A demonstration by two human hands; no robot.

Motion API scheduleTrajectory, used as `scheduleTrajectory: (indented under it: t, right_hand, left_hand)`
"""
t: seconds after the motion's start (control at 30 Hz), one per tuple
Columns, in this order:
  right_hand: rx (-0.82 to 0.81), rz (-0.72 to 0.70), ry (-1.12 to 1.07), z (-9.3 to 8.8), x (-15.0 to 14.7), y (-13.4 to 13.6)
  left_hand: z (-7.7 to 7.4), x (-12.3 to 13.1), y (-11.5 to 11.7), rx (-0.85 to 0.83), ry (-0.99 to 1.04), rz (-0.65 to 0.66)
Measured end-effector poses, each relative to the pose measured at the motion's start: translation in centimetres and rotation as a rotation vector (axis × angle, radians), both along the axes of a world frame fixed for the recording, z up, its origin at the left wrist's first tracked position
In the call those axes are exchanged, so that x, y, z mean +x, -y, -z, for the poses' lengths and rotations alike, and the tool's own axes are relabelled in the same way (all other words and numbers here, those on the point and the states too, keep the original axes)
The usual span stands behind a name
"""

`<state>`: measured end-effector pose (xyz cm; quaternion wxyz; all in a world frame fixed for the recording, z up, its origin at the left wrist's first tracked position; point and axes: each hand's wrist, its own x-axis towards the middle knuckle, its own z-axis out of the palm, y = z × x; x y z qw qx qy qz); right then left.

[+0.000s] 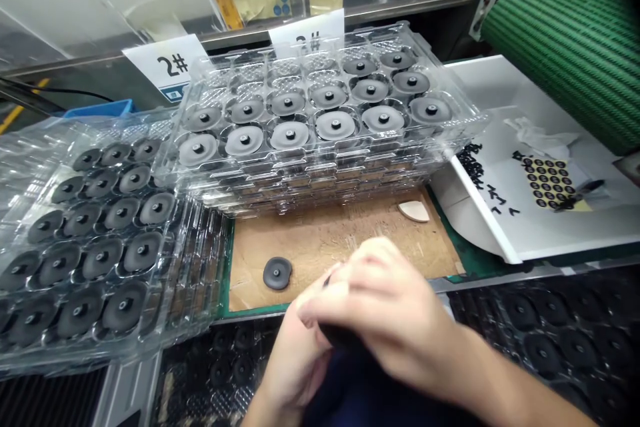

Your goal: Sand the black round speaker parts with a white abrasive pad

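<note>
Both my hands are together at the bottom centre, over a dark blue cloth. My left hand [295, 353] holds the edge of a black round disc part [336, 335] from below, and my right hand [385, 307] curls over its top, hiding most of it. A loose black disc [277, 273] with a central stud lies on the cardboard pad [320, 247] just left of my hands. Further back stands a stack of clear plastic trays [320, 167] holding grey discs. To the left, a second clear tray stack [195, 260] holds black discs.
A pale curved scrap [414, 211] lies on the cardboard. At right, a white tray [500, 227] holds a sheet of round black stickers [550, 183]. Black discs sit in trays [550, 340] at lower right. A green ribbed belt [565, 33] and "2#" cards [165, 67] stand behind.
</note>
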<state>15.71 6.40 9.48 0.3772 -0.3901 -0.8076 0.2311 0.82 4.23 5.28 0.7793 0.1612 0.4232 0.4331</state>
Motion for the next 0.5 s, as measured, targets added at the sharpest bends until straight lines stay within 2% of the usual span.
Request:
scheduleTrajectory:
  t: [0.07,0.13,0.23,0.3,0.37,0.4,0.43,0.5]
  right_hand:
    - [-0.165,0.165,0.075,2.1,1.1,-0.9]
    - [-0.312,0.299,0.141,5.1,2.0,-1.1]
    - [-0.439,0.286,0.168,10.1,2.3,0.6]
    - [-0.485,0.240,0.156,12.4,2.1,2.2]
    - [-0.522,0.218,0.125,13.1,1.9,3.1]
    - [-0.533,0.227,0.100,12.7,1.9,3.2]
    - [-0.538,0.251,0.071,11.8,1.8,3.0]
    - [-0.524,0.336,0.000,9.0,1.5,2.2]
  left_hand:
    - [0.4,-0.2,0.0,-0.018,0.049,0.002]
    - [0.9,-0.5,0.0,-0.039,0.099,-0.037]
    - [1.4,-0.9,0.1,-0.035,0.119,-0.107]
    - [1.6,-1.1,0.1,-0.043,0.118,-0.127]
    - [1.7,-1.2,-0.1,-0.048,0.119,-0.126]
    - [1.6,-1.2,-0.2,-0.044,0.121,-0.122]
    - [1.6,-1.0,-0.3,-0.037,0.120,-0.115]
    - [1.4,-0.6,-0.4,-0.012,0.120,-0.111]
